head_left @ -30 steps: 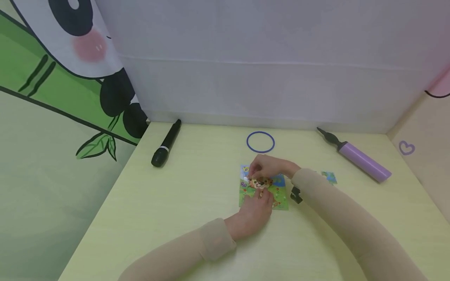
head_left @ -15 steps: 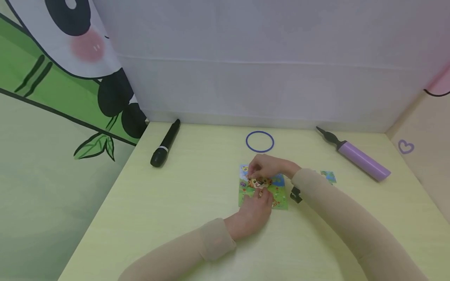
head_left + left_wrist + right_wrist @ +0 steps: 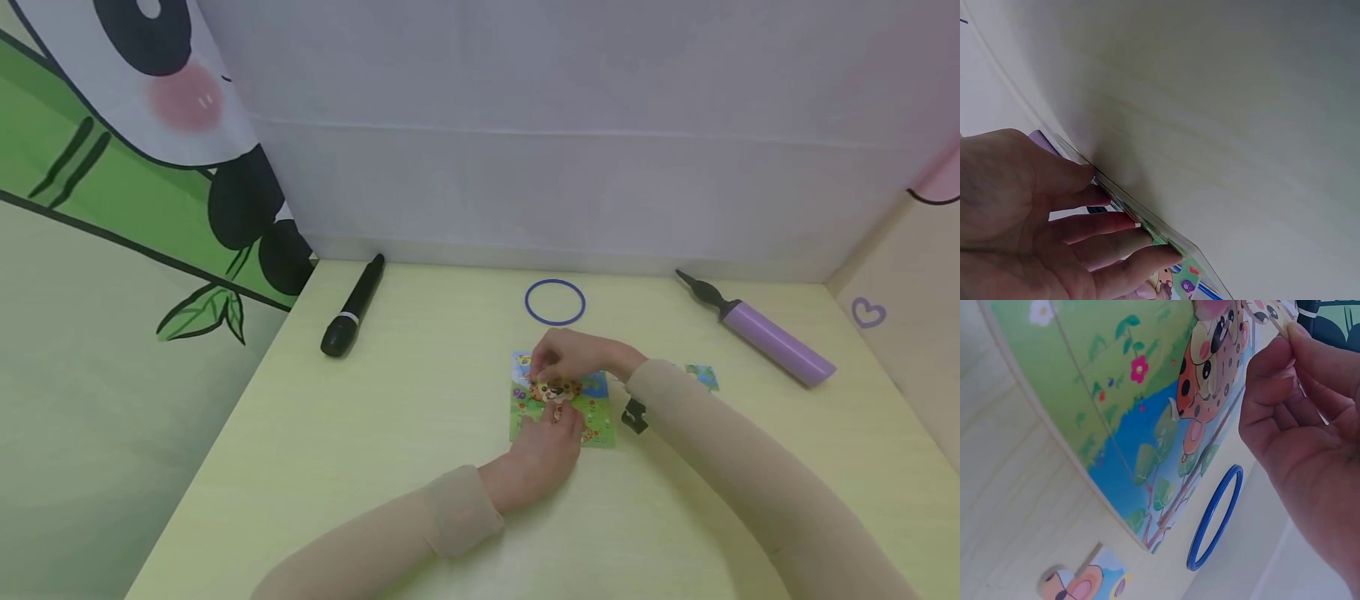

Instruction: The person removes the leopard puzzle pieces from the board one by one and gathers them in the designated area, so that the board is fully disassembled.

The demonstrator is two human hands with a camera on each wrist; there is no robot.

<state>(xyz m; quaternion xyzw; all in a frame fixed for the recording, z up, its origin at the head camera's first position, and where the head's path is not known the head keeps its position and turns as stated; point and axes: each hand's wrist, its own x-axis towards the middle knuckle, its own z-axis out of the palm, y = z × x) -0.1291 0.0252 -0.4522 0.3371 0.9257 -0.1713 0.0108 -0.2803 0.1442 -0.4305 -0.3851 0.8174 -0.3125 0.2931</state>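
Almost nothing has moved since a half second ago: both hands stay over the same spots on a cartoon leopard jigsaw puzzle (image 3: 598, 410), and the surrounding objects lie as they did. That puzzle lies flat on a pale wooden table (image 3: 420, 392), a little right of the view's middle, its picture showing green grass, blue water and flowers.

Bent over the puzzle's far left part, the right hand (image 3: 572, 354) pinches a puzzle piece (image 3: 1267, 311) between thumb and fingers — a bit of spotted face shows on it. Nearer the viewer, the left hand (image 3: 544, 458) lies with fingers extended, their tips resting on the puzzle's near middle.

To the right, partly beside the right sleeve (image 3: 720, 433), is a loose blue-green piece (image 3: 702, 377). Beyond the puzzle lies a blue ring (image 3: 555, 324); far left, a black microphone (image 3: 352, 308); far right, a lilac balloon pump (image 3: 780, 343) with a dark nozzle. Behind hangs a pale cloth (image 3: 525, 183) — a cartoon mural (image 3: 112, 125) fills the left.
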